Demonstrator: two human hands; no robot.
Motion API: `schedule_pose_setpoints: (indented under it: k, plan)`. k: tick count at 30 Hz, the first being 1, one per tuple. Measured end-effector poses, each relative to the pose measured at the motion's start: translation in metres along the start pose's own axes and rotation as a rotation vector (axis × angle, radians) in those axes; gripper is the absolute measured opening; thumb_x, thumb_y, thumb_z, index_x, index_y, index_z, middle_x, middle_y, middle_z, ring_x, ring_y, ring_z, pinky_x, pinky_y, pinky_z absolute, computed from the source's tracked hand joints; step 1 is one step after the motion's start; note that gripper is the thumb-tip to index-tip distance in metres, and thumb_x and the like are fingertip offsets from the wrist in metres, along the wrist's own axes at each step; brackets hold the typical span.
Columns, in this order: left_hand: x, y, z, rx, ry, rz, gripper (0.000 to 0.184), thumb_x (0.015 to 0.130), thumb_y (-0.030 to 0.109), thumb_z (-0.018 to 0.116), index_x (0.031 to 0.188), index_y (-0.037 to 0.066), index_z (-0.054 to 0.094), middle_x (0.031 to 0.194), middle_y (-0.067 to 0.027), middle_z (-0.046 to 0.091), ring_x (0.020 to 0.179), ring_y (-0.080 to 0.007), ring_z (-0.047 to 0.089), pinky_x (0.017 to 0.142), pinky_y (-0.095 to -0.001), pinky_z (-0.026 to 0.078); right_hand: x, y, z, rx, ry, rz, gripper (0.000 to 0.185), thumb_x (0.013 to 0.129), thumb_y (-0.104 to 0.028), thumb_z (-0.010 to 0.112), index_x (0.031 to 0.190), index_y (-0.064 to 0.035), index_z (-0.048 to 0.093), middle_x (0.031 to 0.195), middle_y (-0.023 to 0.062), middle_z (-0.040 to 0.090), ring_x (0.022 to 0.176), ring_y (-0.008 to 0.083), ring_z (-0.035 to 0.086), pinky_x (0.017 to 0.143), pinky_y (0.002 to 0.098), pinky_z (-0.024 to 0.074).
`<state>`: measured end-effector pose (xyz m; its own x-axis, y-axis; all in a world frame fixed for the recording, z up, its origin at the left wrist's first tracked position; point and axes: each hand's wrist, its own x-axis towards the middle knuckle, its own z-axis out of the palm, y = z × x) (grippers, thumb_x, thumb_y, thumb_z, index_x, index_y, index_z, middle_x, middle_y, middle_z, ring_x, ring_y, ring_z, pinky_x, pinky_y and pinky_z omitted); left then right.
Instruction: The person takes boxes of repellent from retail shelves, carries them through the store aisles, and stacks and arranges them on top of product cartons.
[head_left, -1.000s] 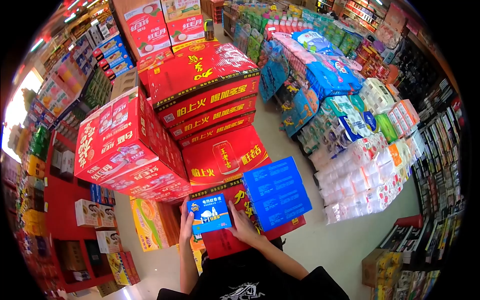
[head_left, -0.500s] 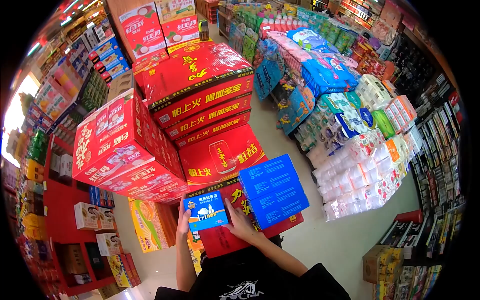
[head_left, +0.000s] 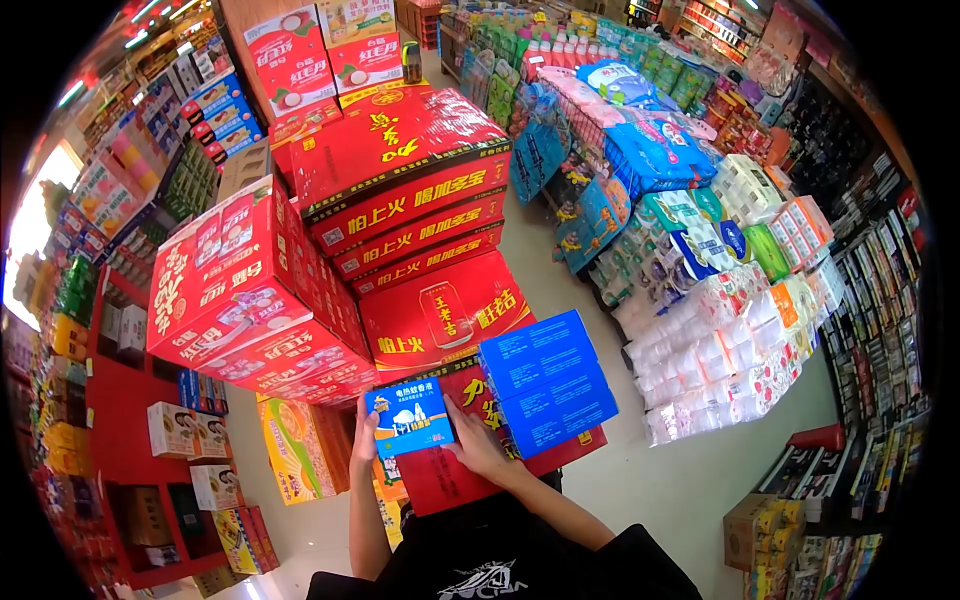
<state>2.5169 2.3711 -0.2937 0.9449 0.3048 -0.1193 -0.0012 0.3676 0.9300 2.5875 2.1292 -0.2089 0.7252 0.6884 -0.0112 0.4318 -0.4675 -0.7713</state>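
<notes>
Between my two hands is a small blue box of mosquito repellent liquid (head_left: 412,420), its white-lettered printed face turned up toward me. My left hand (head_left: 366,438) presses on its left side, and the fingers underneath are partly hidden. Against the right side rests my right hand (head_left: 478,445), fingers pointing up along the edge. Below the box lies a red drink carton (head_left: 445,485). Several plain blue boxes (head_left: 550,385) sit together on that carton, just right of my right hand.
Red drink cartons (head_left: 410,215) are stacked ahead, with another red carton stack (head_left: 250,290) to the left. Packs of tissue rolls (head_left: 715,370) are piled at right beyond a strip of pale floor (head_left: 625,490). Red shelving (head_left: 120,440) stands at far left.
The mosquito repellent box has turned and tilted slightly in my hands, and my left hand has shifted a little along its side. The surrounding stacks look the same.
</notes>
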Motion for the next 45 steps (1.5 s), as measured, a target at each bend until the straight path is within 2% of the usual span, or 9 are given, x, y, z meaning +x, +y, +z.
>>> schedule_pose_setpoints:
  k: [5, 16, 24, 38, 45]
  plan:
    - [0.001, 0.001, 0.000, -0.018, 0.023, -0.023, 0.068, 0.093, 0.037, 0.049, 0.146, 0.003, 0.023, 0.132, -0.0159, 0.048, 0.118, -0.0247, 0.052, 0.099, -0.0364, 0.044, 0.006, 0.001, 0.002, 0.037, -0.033, 0.031, 0.088, 0.079, -0.007, 0.071, 0.149, -0.0014, 0.017, 0.140, 0.0234, 0.044, 0.116, 0.0433, 0.051, 0.095, 0.0466, 0.0452]
    - [0.005, 0.005, -0.001, -0.022, 0.007, -0.005, 0.073, 0.096, 0.049, 0.048, 0.144, 0.000, 0.024, 0.131, -0.0158, 0.049, 0.119, -0.0239, 0.052, 0.099, -0.0354, 0.045, 0.014, 0.005, 0.005, 0.079, 0.015, -0.035, 0.085, 0.080, -0.003, 0.068, 0.148, -0.0006, 0.019, 0.137, 0.0272, 0.045, 0.117, 0.0433, 0.052, 0.095, 0.0453, 0.0459]
    - [0.010, 0.003, -0.009, 0.045, 0.020, 0.013, 0.068, 0.096, 0.047, 0.047, 0.142, -0.001, 0.029, 0.128, -0.0141, 0.052, 0.113, -0.0205, 0.056, 0.094, -0.0326, 0.048, 0.017, -0.004, 0.004, 0.080, 0.010, 0.028, 0.084, 0.079, -0.001, 0.068, 0.148, -0.0010, 0.019, 0.137, 0.0265, 0.046, 0.118, 0.0430, 0.051, 0.096, 0.0444, 0.0455]
    - [0.010, 0.013, -0.005, 0.081, -0.018, 0.028, 0.064, 0.097, 0.045, 0.046, 0.140, 0.000, 0.032, 0.126, -0.0130, 0.053, 0.109, -0.0191, 0.057, 0.093, -0.0317, 0.048, 0.024, 0.003, 0.010, 0.146, 0.032, 0.004, 0.084, 0.078, 0.003, 0.068, 0.148, -0.0026, 0.022, 0.134, 0.0262, 0.048, 0.118, 0.0415, 0.051, 0.095, 0.0444, 0.0462]
    - [0.016, -0.001, -0.009, -0.063, -0.007, 0.011, 0.055, 0.100, 0.041, 0.042, 0.138, 0.001, 0.035, 0.124, -0.0115, 0.055, 0.107, -0.0181, 0.058, 0.092, -0.0315, 0.049, 0.025, 0.007, 0.014, 0.120, 0.107, -0.058, 0.082, 0.077, 0.002, 0.069, 0.147, -0.0027, 0.025, 0.135, 0.0255, 0.047, 0.118, 0.0414, 0.052, 0.096, 0.0438, 0.0463]
